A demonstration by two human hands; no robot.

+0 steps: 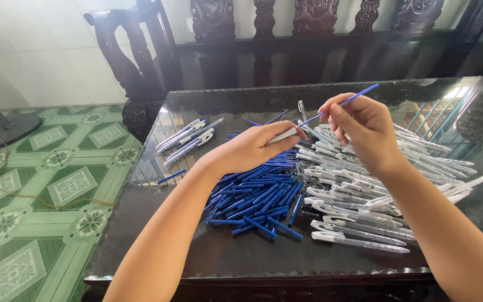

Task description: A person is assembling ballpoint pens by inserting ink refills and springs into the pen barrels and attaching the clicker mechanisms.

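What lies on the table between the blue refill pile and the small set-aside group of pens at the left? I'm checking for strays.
The head view shows bare glass table between the blue refill pile and the set-aside pens, except one blue refill.

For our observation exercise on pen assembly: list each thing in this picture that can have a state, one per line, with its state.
Left hand: shut on white pen barrel.
Right hand: shut on blue refill, tilted, its tip at the barrel.
Blue refills pile: loose, lying flat.
White barrels pile: loose, lying flat.
Pens at far left: set apart in a small group.
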